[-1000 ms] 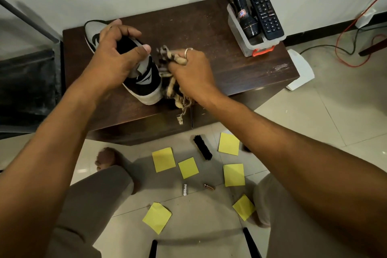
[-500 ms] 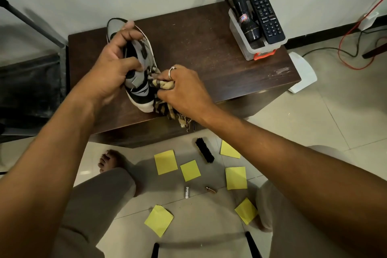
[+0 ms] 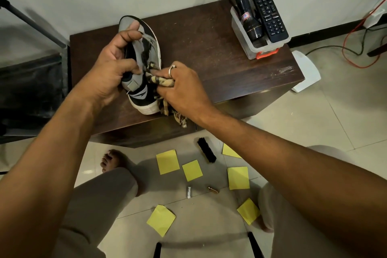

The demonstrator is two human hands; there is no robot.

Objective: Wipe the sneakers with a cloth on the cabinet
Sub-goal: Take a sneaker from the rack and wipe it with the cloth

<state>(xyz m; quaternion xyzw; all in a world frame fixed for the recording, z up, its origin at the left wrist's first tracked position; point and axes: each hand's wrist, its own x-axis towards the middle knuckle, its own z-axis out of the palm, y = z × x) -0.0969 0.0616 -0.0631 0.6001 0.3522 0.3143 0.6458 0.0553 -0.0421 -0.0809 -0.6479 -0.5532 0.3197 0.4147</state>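
A grey, black and white sneaker lies on the dark wooden cabinet, toe toward the wall and heel near the front edge. My left hand grips it around the collar and tongue. My right hand, with a ring on one finger, holds a crumpled tan and black patterned cloth pressed against the sneaker's right side. A loose end of the cloth hangs over the cabinet's front edge.
A clear plastic bin with a black flashlight and a remote stands at the cabinet's back right. On the tiled floor lie a black brush, several yellow sticky notes and a battery. My knees and bare feet are below.
My left hand has turned the sneaker so its toe points more toward the wall. My right hand has slid the cloth along the sneaker's right side toward the laces.
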